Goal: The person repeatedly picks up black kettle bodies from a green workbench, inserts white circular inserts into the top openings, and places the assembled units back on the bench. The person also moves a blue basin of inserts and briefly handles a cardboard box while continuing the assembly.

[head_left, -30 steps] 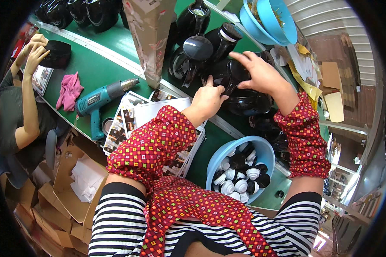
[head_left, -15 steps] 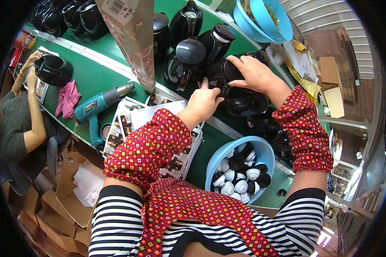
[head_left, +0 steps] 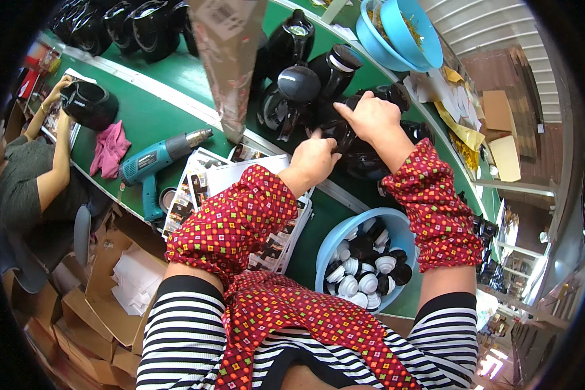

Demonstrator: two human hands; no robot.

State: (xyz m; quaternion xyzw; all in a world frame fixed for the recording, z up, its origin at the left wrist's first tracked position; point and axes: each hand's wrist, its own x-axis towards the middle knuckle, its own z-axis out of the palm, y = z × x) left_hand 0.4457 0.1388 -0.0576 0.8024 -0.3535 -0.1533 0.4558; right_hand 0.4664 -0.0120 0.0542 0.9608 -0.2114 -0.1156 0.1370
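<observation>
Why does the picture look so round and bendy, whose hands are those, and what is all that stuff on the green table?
There's no robot here, just a person at work. Every picture comes from a wide fisheye camera on that person's head, looking down, so straight edges look curved. The left hand and right hand are both in among glossy black jugs, touching them; I can't tell if either is really holding one. Also on the green table are a teal heat gun, a pink cloth, printed sheets and a light-blue basin of black and white caps.
</observation>
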